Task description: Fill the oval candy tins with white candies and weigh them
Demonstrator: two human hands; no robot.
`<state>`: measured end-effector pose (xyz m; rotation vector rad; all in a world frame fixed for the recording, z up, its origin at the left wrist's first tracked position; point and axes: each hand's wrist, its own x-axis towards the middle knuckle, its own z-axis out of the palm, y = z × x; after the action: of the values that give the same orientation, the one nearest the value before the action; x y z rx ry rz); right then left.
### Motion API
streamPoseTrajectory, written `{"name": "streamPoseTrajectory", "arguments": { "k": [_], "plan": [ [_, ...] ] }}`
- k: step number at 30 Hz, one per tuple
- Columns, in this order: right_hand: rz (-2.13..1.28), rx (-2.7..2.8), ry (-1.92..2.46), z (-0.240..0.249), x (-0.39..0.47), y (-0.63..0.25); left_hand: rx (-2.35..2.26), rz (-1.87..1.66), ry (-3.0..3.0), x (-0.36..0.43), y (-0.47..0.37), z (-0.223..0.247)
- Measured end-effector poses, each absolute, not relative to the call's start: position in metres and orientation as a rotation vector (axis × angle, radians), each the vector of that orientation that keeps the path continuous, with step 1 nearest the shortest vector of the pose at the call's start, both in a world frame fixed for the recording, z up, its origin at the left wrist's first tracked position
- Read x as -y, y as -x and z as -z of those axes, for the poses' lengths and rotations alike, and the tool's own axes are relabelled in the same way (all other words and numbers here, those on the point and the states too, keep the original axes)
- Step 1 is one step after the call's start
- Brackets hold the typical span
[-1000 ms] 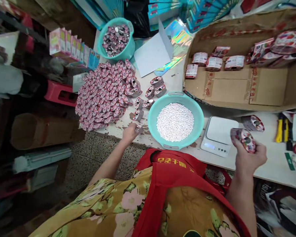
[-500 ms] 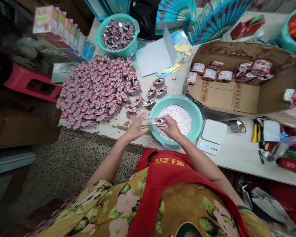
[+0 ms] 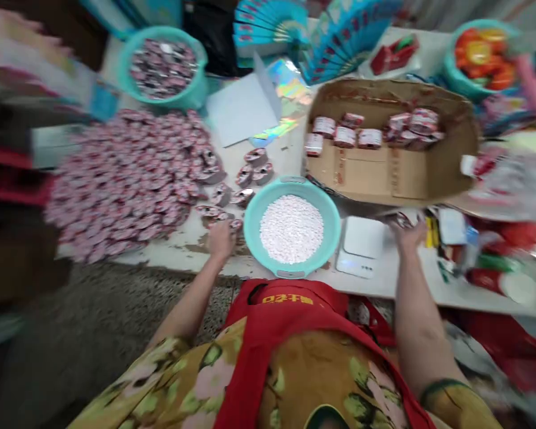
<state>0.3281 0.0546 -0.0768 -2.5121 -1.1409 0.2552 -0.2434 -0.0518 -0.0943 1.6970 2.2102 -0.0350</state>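
At the near edge of the loose group of small printed oval containers [image 3: 255, 156], my left hand [image 3: 221, 241] has its fingers closed on one container [image 3: 224, 219]. Further right, past the white scale [image 3: 364, 238], my right hand [image 3: 410, 237] is down at the tabletop with its fingers around another printed container [image 3: 403, 220]. Motion blur and the fingers hide part of it. Between my hands stands a turquoise basin [image 3: 250, 241] holding many small white tablets [image 3: 292, 229].
A large pile of the same containers [image 3: 129, 179] covers the left side. Behind it is a turquoise bowl of shiny caps [image 3: 163, 68]. A cut-open cardboard box [image 3: 375, 173] with several wrapped packs lies back right. Cutters [image 3: 432, 231] and a red bottle [image 3: 486, 280] are at far right.
My right hand has moved from above the basin to the right of the scale, carrying a container. My left hand has lowered to the containers left of the basin. The view has shifted right.
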Motion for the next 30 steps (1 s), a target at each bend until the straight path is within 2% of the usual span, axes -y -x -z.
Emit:
{"name": "streamPoseTrajectory", "arguments": {
  "k": [2,5,10,13,17,21,23,25,30],
  "plan": [
    [-0.452,0.947,2.511,0.094,-0.058,-0.34,-2.296,0.051,-1.656,0.036,0.236,0.106],
    [-0.429,0.91,2.462,0.096,-0.053,-0.333,-2.387,-0.018,-1.662,0.016,0.238,0.117],
    [-0.307,0.923,2.167,0.048,-0.033,-0.286,-2.335,-0.111,-1.688,0.004,0.248,0.123],
    [-0.347,1.251,1.96,0.007,-0.031,-0.222,-2.295,-0.176,-1.653,-0.003,0.254,0.122],
    [-0.733,1.819,1.516,-0.025,-0.043,-0.106,-2.275,-0.468,-1.578,-0.003,0.254,0.095],
    [-1.03,2.119,1.197,-0.015,-0.041,0.002,-1.788,-0.921,-1.799,0.028,0.243,0.041],
    [-1.164,2.217,1.072,-0.004,-0.032,0.04,-1.627,-0.869,-1.911,0.048,0.239,0.021],
    [-1.223,2.265,0.966,0.006,-0.02,0.06,-1.726,-0.706,-1.903,0.066,0.242,0.015],
    [-1.049,2.217,0.999,0.015,-0.013,0.027,-2.137,-0.505,-1.593,0.085,0.266,0.063]
  ]
}}
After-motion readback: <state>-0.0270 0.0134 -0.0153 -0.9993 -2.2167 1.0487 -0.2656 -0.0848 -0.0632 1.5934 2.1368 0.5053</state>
